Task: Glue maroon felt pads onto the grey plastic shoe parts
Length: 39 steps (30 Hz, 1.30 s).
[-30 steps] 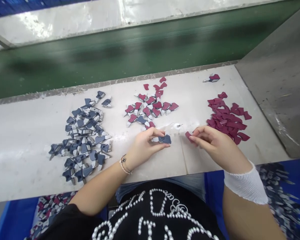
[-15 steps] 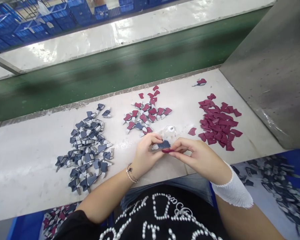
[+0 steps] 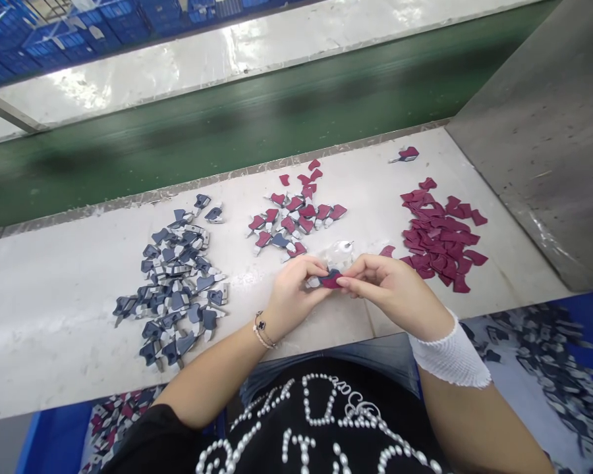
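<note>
Between the fingertips of my left hand (image 3: 296, 288) is a small dark blue plastic part (image 3: 334, 271) with a light grey end. My right hand (image 3: 389, 288) pinches a flat maroon piece (image 3: 331, 282), which lies against the front of the blue part. Whether the two are joined I cannot tell. Just beyond my fingers sits a clear plastic item (image 3: 340, 250) with a small pale spot. A loose maroon piece (image 3: 387, 251) is partly behind my right hand.
Blue-and-grey parts (image 3: 178, 263) are heaped at left on the white table (image 3: 54, 316). Maroon-faced parts (image 3: 294, 220) lie mid-table, maroon pieces (image 3: 439, 234) at right. One maroon-topped part (image 3: 406, 154) lies apart. A metal panel (image 3: 538, 158) rises at right; blue bins (image 3: 49, 434) stand below.
The maroon piece in my right hand has gone from edge-on below the blue part to lying flat against its front. The whole view has shifted slightly.
</note>
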{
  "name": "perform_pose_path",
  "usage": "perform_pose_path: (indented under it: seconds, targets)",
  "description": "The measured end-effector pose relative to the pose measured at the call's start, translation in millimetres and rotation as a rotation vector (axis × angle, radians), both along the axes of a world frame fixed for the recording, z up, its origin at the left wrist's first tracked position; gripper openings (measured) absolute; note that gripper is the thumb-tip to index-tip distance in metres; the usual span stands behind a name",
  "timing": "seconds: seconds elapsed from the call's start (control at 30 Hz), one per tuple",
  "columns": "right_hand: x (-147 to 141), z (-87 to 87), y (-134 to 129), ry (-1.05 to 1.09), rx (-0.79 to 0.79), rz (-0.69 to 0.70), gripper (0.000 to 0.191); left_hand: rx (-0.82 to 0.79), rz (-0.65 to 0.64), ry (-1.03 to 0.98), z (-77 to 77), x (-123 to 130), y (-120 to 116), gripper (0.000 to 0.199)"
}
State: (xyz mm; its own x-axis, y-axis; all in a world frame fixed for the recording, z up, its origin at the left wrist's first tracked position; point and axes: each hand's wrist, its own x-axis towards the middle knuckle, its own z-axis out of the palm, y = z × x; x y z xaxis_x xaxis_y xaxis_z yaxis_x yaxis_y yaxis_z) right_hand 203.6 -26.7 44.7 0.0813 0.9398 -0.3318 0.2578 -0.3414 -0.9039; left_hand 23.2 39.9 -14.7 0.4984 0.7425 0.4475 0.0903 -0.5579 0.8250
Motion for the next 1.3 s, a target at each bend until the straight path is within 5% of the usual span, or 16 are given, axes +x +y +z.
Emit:
perform_pose_path:
  seconds: [0.73, 1.1, 1.3]
  targets:
    - [0.6, -2.4, 2.3, -0.051, -0.005, -0.028, 0.030, 0.010, -0.045, -0.031, 0.4, 0.4, 2.1, 0.024]
    - [12.6, 1.3, 0.0, 0.139, -0.012, 0.134, 0.029, -0.083, -0.167, -0.079, 5.1, -4.1, 4.7, 0.026]
    - [10.2, 3.7, -2.4, -0.006, 0.028, 0.136, 0.025, -0.015, -0.191, -0.093, 7.1, -3.6, 4.6, 0.025]
